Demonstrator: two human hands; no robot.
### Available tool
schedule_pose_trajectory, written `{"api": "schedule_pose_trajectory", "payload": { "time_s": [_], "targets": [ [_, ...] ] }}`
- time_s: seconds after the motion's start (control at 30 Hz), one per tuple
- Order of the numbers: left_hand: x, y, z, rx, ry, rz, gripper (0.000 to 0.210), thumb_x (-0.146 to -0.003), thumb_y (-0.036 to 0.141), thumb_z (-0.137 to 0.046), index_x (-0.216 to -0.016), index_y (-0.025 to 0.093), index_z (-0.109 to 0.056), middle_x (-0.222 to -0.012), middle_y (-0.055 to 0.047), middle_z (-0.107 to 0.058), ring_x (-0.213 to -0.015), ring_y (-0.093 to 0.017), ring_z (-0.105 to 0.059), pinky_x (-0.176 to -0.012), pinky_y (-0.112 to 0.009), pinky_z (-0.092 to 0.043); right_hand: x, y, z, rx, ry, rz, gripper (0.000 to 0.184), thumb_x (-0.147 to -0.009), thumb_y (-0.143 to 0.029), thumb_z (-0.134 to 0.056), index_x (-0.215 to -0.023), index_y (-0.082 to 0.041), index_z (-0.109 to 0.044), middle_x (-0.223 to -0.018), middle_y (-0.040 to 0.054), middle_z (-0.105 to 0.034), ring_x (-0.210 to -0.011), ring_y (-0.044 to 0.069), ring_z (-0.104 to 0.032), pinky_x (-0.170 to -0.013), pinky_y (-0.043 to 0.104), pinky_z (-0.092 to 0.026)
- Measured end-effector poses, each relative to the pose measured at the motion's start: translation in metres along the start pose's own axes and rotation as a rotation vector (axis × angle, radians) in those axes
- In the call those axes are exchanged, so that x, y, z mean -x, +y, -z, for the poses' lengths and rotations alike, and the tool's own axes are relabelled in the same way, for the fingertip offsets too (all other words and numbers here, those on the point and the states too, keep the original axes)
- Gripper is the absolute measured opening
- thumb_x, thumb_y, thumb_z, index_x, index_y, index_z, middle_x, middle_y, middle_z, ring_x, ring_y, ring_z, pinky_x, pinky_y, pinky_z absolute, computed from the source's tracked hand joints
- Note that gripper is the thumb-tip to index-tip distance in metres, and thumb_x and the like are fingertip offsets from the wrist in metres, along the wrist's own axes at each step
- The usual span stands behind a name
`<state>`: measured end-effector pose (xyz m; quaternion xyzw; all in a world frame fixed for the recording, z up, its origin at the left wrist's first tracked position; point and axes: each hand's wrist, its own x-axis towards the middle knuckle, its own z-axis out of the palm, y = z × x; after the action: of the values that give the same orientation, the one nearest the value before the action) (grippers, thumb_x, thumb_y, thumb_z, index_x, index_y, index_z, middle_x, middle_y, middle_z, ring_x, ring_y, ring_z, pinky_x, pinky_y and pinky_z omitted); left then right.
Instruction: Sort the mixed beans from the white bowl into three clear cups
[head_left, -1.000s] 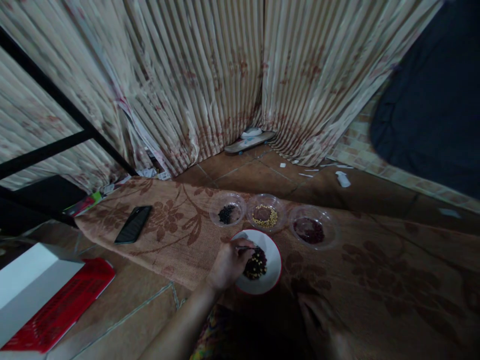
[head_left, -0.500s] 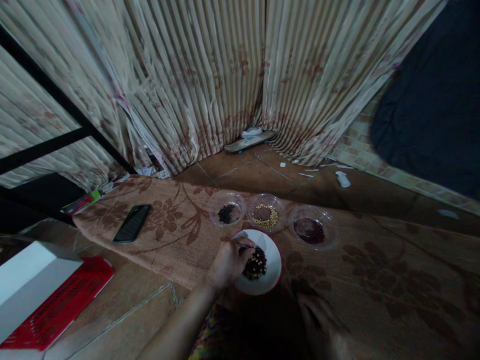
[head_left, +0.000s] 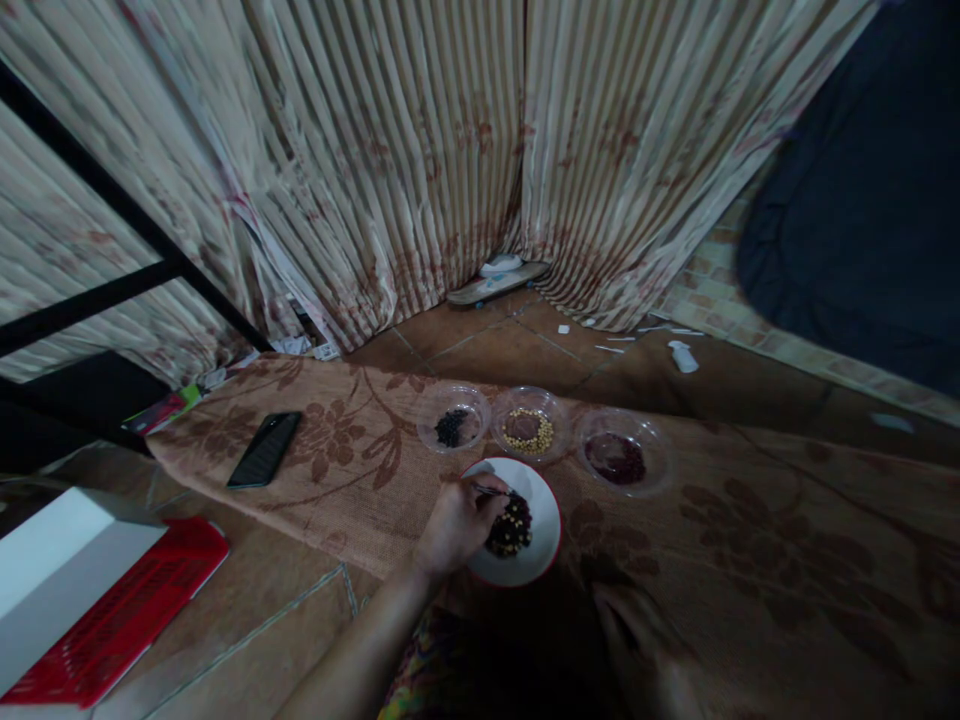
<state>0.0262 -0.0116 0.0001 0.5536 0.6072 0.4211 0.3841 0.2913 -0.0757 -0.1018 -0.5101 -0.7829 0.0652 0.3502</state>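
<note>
My right hand [head_left: 645, 650] lay dim on the mat [head_left: 750, 540] at its near edge; I couldn't tell its fingers' spread. My left hand [head_left: 457, 525] pinched tweezers [head_left: 491, 491] over the white plate [head_left: 541, 530] of mixed beans. Beyond, toward the mat's far edge, stood three clear bowls [head_left: 529, 432].

Left forearm runs up from lower frame, wrist bent, my left hand [head_left: 455, 522] curled, fingertips pinched together. My right hand [head_left: 637, 645] low in shadow, blurred, fingers pointing forward; grip state unclear.
</note>
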Motion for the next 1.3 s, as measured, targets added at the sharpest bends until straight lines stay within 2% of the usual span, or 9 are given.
{"api": "schedule_pose_trajectory", "payload": {
  "time_s": [0.2,0.57,0.73,1.0,1.13,1.3],
  "targets": [
    [0.0,-0.003,-0.001,0.005,0.006,0.015,0.01,-0.081,0.02,-0.063,-0.088,0.019,-0.07,-0.08,-0.003,-0.075,-0.075,-0.018,-0.072,-0.07,-0.025,-0.055,-0.003,-0.005,0.0,0.029,0.044,0.002,0.03,-0.099,-0.037,-0.045,-0.098,-0.023,-0.072,-0.094,0.0038,-0.075,-0.084,0.016,-0.072,-0.075,0.025,-0.055],
    [0.0,-0.012,-0.005,0.03,0.049,0.045,0.009,-0.08,0.022,-0.063,-0.087,0.018,-0.069,-0.074,-0.002,-0.073,-0.071,-0.017,-0.071,-0.064,-0.024,-0.054,-0.004,-0.003,0.002,-0.006,0.047,0.027,0.03,-0.099,-0.035,-0.044,-0.096,-0.023,-0.071,-0.091,0.0031,-0.075,-0.081,0.014,-0.072,-0.073,0.023,-0.056],
    [0.0,-0.008,-0.006,0.023,0.07,0.023,0.009,-0.08,0.021,-0.062,-0.086,0.019,-0.068,-0.074,-0.002,-0.072,-0.072,-0.018,-0.07,-0.067,-0.026,-0.055,-0.005,-0.003,0.002,-0.004,0.032,0.035,0.031,-0.1,-0.036,-0.043,-0.097,-0.022,-0.071,-0.091,0.0027,-0.075,-0.081,0.014,-0.072,-0.075,0.023,-0.056],
    [0.002,-0.006,-0.009,0.121,0.083,0.101,0.007,-0.08,0.021,-0.064,-0.085,0.017,-0.067,-0.072,-0.001,-0.071,-0.069,-0.017,-0.07,-0.064,-0.025,-0.053,-0.002,-0.003,0.0,0.019,0.044,0.023,0.031,-0.1,-0.036,-0.043,-0.096,-0.024,-0.072,-0.093,0.0031,-0.075,-0.082,0.015,-0.072,-0.073,0.023,-0.055],
    [0.0,-0.006,-0.008,0.161,0.082,0.098,0.009,-0.08,0.024,-0.065,-0.083,0.016,-0.068,-0.073,-0.002,-0.07,-0.068,-0.016,-0.069,-0.064,-0.024,-0.053,0.0,-0.001,0.0,0.004,0.008,0.005,0.029,-0.099,-0.033,-0.044,-0.099,-0.024,-0.072,-0.095,0.0037,-0.075,-0.085,0.015,-0.072,-0.076,0.023,-0.055],
    [-0.004,0.009,-0.001,0.209,0.082,0.085,0.014,-0.079,0.029,-0.069,-0.083,0.016,-0.068,-0.07,-0.002,-0.07,-0.066,-0.015,-0.067,-0.06,-0.021,-0.051,-0.007,-0.002,0.003,0.019,0.027,0.083,0.029,-0.098,-0.03,-0.043,-0.1,-0.024,-0.071,-0.093,0.0023,-0.075,-0.083,0.013,-0.072,-0.073,0.02,-0.056]
  ]
}}
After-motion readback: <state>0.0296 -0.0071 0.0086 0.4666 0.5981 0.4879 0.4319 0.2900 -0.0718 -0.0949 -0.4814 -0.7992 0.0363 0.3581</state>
